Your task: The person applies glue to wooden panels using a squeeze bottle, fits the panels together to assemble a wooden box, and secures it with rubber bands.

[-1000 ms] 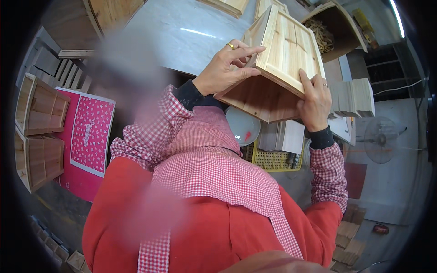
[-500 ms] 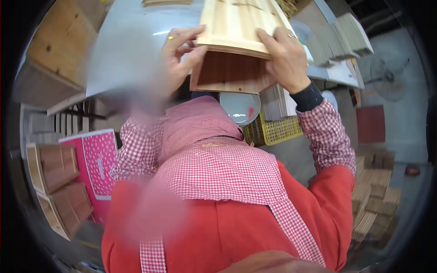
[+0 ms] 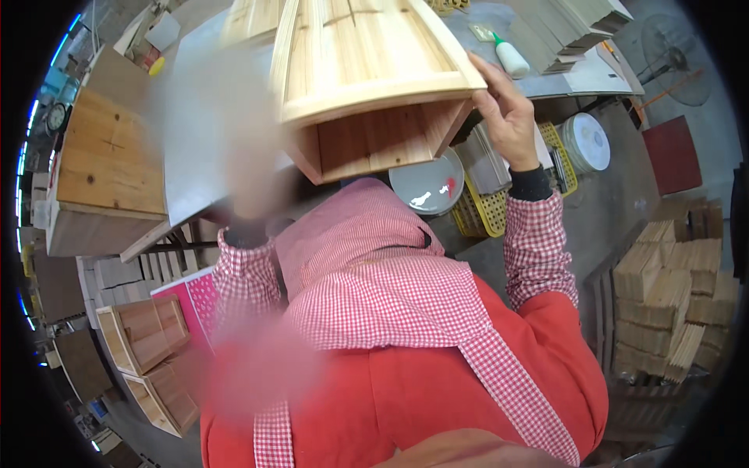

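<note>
A pale wooden box with a framed, panelled top tilts over the table, its open end toward me showing a reddish-brown hollow inside. My right hand grips its right near corner, thumb low at the edge and fingers along the side. By the box's left near corner is my left hand, hidden behind a grey blur, so its fingers cannot be made out. A white squeeze bottle with a green cap lies on the table beyond my right hand.
The grey table holds another wooden box at left and stacked boards at far right. Below are a lidded bucket, a yellow crate and a white bucket. Wood bundles lie at right, open boxes at left.
The box has shifted left in view and shows more of its panelled top. My right hand has moved to its near corner. My left hand, partly clear before, is now blurred.
</note>
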A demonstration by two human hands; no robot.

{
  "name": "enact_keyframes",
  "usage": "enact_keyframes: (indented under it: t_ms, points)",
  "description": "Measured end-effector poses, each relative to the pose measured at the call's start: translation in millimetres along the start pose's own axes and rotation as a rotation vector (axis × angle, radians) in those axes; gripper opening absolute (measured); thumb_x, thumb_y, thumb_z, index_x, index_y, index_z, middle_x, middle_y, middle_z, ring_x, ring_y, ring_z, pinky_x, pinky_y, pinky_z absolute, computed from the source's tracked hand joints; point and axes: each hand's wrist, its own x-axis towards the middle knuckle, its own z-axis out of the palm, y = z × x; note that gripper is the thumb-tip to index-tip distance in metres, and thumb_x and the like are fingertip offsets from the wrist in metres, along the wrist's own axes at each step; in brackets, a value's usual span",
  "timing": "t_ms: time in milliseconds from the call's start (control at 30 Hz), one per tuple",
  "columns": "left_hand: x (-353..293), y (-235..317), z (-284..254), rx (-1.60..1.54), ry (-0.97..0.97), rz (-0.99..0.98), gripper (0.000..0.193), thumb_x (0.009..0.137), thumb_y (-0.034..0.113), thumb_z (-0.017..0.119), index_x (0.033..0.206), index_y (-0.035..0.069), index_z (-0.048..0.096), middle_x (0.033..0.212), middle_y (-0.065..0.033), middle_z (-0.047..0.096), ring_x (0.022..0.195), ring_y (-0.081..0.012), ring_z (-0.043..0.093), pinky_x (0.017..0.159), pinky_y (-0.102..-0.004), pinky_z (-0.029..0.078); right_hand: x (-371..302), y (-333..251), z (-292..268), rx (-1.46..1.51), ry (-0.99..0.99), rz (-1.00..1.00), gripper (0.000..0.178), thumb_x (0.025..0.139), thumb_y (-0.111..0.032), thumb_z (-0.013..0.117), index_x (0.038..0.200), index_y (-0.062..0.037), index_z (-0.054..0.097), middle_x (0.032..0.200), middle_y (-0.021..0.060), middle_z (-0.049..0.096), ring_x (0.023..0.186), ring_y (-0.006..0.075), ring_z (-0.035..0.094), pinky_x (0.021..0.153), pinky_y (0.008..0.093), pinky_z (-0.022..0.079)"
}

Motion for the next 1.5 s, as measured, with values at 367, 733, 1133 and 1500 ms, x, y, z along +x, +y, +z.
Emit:
enact_keyframes:
  t_ms: [367,733,1133,1500]
  points:
    - [23,18,12,0.15,-0.075,-0.042,0.038,0.096,0.013,0.05,0.133,0.003,0.047,0.15,-0.0224,0.029,0.138,-0.0306,0.031,0.113,-0.0432,0.025,36,11,-43,-0.025,-0.172,-0.002,0.043,0.09,-0.011,0.06,0.13,0.0012,0.053,0.133,0.0165,0.054,0.114,0.0219,0.057,0.086,0.0271,0.049]
    - [28,21,29,-0.035,0.152,-0.257,0.081,0.088,0.05,0.058,0.14,-0.006,0.033,0.145,-0.0178,0.037,0.132,-0.0281,0.04,0.109,-0.0405,0.032,170,228,-32,-0.327,0.079,0.147,0.024,0.089,-0.016,0.06,0.106,0.0004,0.064,0.089,0.0128,0.067,0.079,0.022,0.066,0.069,0.0315,0.051]
    - [-39,-21,-19,0.355,0.312,-0.53,0.042,0.097,0.026,0.05,0.126,-0.003,0.047,0.123,-0.0124,0.056,0.116,-0.0214,0.054,0.098,-0.0343,0.042,250,358,-33,-0.858,-0.639,0.464,0.018,0.083,-0.018,0.062,0.084,-0.0013,0.066,0.074,0.0156,0.064,0.068,0.0311,0.062,0.068,0.0417,0.048]
    - [14,5,-18,0.121,0.415,-0.446,0.046,0.098,0.024,0.049,0.134,-0.003,0.043,0.125,-0.0126,0.056,0.1,-0.017,0.059,0.09,-0.0306,0.047,298,240,-47,-0.519,-0.175,0.018,0.017,0.08,-0.018,0.062,0.076,-0.0026,0.059,0.066,0.008,0.058,0.061,0.018,0.055,0.058,0.0321,0.045]
